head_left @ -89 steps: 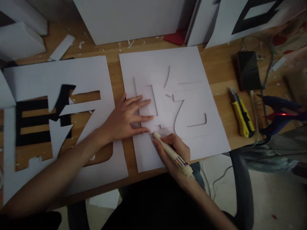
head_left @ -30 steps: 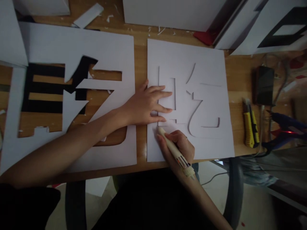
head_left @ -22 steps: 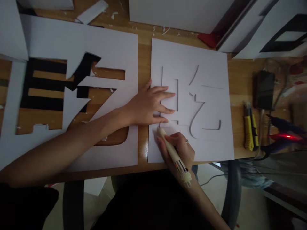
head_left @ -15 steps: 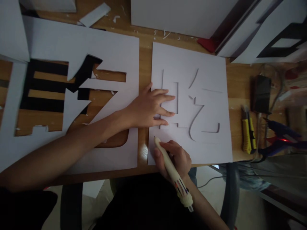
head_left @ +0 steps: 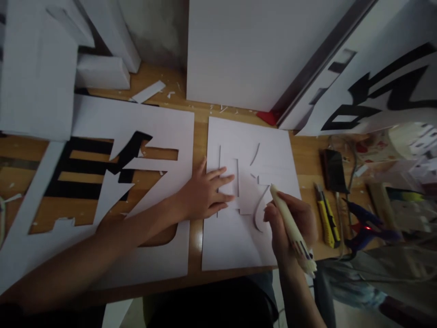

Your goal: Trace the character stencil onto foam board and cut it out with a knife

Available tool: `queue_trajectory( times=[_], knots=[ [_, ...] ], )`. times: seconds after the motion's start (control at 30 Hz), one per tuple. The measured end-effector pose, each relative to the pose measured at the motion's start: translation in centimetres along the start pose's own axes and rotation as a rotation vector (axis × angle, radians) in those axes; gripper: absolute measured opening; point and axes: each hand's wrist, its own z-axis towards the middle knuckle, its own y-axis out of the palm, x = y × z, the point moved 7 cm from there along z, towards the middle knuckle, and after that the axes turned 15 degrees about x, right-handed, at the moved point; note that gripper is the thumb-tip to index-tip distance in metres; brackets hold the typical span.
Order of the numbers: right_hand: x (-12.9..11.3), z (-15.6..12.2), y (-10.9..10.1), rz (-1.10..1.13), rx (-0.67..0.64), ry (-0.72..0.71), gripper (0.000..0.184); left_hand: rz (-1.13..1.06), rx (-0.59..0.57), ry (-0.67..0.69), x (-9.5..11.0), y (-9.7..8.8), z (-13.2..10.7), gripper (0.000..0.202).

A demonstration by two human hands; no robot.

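My left hand [head_left: 204, 193] lies flat with spread fingers on the left part of a white board [head_left: 235, 248]. Under and beside its fingertips is a raised white character shape [head_left: 246, 191], its edges marked by thin shadows. In my right hand [head_left: 302, 216] is a thick cream multicolour pen [head_left: 288, 221] with coloured sliders near its back end. The pen's tip points up and left, over the right part of the character. Whether the tip touches the surface I cannot tell. My right hand hides the lower right of the board and shape.
Left of the board lies a white stencil sheet [head_left: 164, 262] with character cut-outs, black pieces [head_left: 85, 159] showing through. A yellow box cutter [head_left: 327, 218], a black adapter [head_left: 333, 171] and a blue glue gun [head_left: 367, 223] sit to the right. A large white panel [head_left: 259, 50] stands behind.
The view has tilted up, showing more of the back. My right hand has carried the pen from the board's lower left to the character's right part. My left hand stays flat on the board.
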Motion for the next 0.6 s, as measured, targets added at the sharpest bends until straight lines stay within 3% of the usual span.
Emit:
queue_trajectory(
  times=[0.1, 0.23, 0.47, 0.6],
  knots=[
    [0.3, 0.3, 0.3, -0.075, -0.132, -0.024, 0.03, 0.011, 0.003, -0.002, 0.0, 0.0, -0.1, 0.026],
    [1.0, -1.5, 1.5, -0.236, -0.359, -0.209, 0.027, 0.029, -0.011, -0.001, 0.3, -0.1, 0.1, 0.026],
    [1.1, -2.6, 2.7, -0.237, -0.41, -0.421, 0.027, 0.086, -0.029, 0.039, 0.9, -0.3, 0.8, 0.026],
    [1.0, -2.2, 3.1, -0.278, -0.474, -0.443, 0.027, 0.184, -0.05, 0.042, 2.2, -0.2, 1.1, 0.029]
  ],
)
